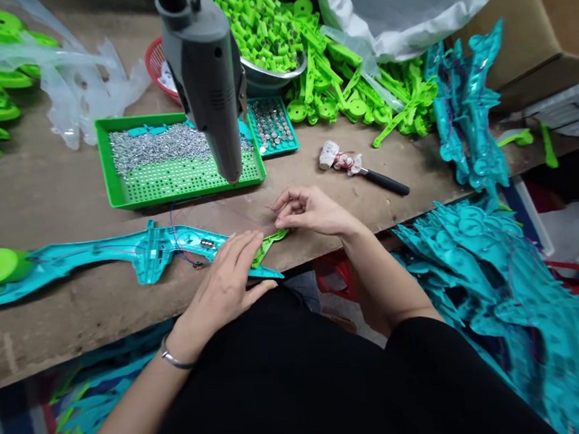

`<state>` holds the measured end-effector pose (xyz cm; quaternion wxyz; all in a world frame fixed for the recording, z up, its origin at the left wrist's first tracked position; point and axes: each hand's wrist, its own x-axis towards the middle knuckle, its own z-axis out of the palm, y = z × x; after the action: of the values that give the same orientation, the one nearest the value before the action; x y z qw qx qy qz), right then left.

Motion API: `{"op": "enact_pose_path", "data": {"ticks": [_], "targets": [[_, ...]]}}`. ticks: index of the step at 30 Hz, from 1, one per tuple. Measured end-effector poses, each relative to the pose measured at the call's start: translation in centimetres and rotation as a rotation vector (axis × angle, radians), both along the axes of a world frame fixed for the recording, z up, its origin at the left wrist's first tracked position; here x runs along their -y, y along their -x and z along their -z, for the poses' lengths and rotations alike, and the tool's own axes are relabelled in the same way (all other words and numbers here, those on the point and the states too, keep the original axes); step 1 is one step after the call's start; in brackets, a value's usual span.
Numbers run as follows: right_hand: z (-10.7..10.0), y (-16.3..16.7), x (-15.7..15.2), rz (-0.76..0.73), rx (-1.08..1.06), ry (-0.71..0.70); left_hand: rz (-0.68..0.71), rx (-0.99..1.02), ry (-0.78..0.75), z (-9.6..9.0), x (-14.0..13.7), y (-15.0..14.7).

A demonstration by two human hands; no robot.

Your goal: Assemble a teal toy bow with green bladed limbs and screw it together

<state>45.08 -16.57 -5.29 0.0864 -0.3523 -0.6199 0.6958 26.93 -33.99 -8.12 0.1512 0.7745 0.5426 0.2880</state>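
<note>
Along the bench edge lies a long turquoise plastic half-shell (92, 252), with a round green wheel part (3, 266) at its left end. Thin red and blue wires run inside it. My left hand (229, 278) rests flat over the shell's right part, fingers stretched out, and hides some of it. A light green plastic piece (270, 245) sits at the shell's right end, between my hands. Just above that piece, my right hand (306, 212) has thumb and fingertips pinched together, with a thin wire at the tips.
A grey electric screwdriver (209, 89) hangs over a green tray (182, 195) of screws. Behind are a small turquoise tray (296, 143), a metal bowl (278, 77) of green parts and a wrapped-head hammer (381, 179). Turquoise shells (517, 306) pile at the right.
</note>
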Motion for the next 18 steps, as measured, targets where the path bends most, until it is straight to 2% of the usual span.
{"op": "enact_pose_path", "data": {"ticks": [4,8,11,16,18], "targets": [[0.0,0.3,0.3,0.009,0.016,0.025,-0.039,0.031,-0.012,0.2,0.0,-0.4],[0.0,0.4,0.2,-0.012,0.042,-0.022,-0.076,0.013,-0.026,0.5,-0.1,-0.6],[-0.2,0.3,0.0,-0.058,0.068,-0.114,-0.078,-0.036,-0.043,0.2,-0.2,-0.9],[-0.9,0.1,-0.3,-0.219,0.106,-0.331,-0.090,-0.122,0.002,-0.5,-0.7,-2.1],[-0.9,0.0,-0.3,-0.257,0.106,-0.362,-0.081,-0.125,0.023,-0.5,-1.0,-2.6]]}}
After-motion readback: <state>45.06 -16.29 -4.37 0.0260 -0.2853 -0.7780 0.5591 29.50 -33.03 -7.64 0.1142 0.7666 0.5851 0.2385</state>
